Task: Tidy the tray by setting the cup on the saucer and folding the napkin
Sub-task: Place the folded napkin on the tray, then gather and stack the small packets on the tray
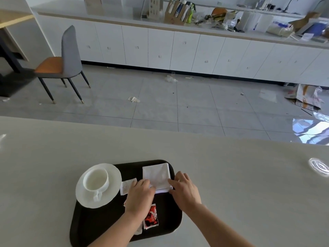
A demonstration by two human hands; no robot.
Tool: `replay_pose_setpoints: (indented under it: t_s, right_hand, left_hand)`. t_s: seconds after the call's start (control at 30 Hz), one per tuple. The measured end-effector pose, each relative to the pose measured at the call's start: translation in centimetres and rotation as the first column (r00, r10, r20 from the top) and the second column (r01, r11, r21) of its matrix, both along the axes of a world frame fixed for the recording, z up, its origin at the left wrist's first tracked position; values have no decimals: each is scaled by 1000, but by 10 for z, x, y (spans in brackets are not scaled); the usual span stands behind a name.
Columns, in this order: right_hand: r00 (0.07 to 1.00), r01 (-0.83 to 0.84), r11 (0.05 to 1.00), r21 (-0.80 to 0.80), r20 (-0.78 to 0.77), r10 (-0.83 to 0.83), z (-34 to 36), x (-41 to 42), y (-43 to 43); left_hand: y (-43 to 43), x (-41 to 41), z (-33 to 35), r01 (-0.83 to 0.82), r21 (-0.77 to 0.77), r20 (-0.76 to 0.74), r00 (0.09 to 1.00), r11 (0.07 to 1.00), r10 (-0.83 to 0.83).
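Left hand point(140, 193): lower centre of the frame, palm down, fingers bent onto the near-left corner of the napkin; the fingertips are hidden, so I cannot tell whether they pinch or only press.
Right hand point(185, 189): just right of the left hand, thumb laid on top of the napkin's near-right corner and fingers curled at its right edge, pinching it.
Napkin point(156, 173): white, folded to a rough square, lying flat at the far right of the tray, with layered edges showing along its near side.
Tray point(89, 221): dark, with rounded corners, at the lower centre of the frame on the table.
Cup point(95, 179): white, upright, standing on the saucer with its handle towards the viewer.
Saucer point(108, 196): white, at the far left of the tray, its rim reaching past the tray's left edge.
White packet point(127, 186): crinkled, between the saucer and the left hand, touching the saucer's rim.
Red packet point(151, 217): near the middle of the tray, just beside the left wrist.
Table point(231, 175): pale top filling the lower half of the frame.
Glass dish point(318, 168): clear, at the table's right edge, well apart from the tray.
Chair point(65, 59): grey back, orange seat, upper left.
Cabinets point(178, 50): white, across the top, under a cluttered counter.
Floor point(160, 107): grey tiles with scattered litter.
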State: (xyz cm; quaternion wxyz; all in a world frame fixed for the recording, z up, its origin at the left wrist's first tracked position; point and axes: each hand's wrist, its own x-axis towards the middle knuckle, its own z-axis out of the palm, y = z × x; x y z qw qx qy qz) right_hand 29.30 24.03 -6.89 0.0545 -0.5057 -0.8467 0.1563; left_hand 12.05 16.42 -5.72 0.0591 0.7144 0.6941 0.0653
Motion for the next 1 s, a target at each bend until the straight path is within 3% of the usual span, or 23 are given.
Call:
replay_pose_setpoints:
  t_s: [0.33,0.47,0.63,0.8,1.0]
  right_hand:
    - [996,87,990,-113,-17,-90,8,-1,-9]
    - [987,118,992,-35,-108,-121,16,-8,-21]
    - [976,-32,991,128,-208,58,21,-25,-51]
    - [947,-285,954,90,-125,295,6,-36,-91]
    - [968,-245,968,49,-34,247,1,-26,-97]
  left_hand:
    - [-23,-15,9,-142,-1,197,970,990,139]
    - [-41,-32,4,-174,-24,206,963,985,175]
    - [-69,-45,-7,-122,-56,209,969,991,131]
    - [-94,-51,-13,1,-78,161,987,997,12]
    - [-100,-51,-8,-21,-92,102,994,996,31]
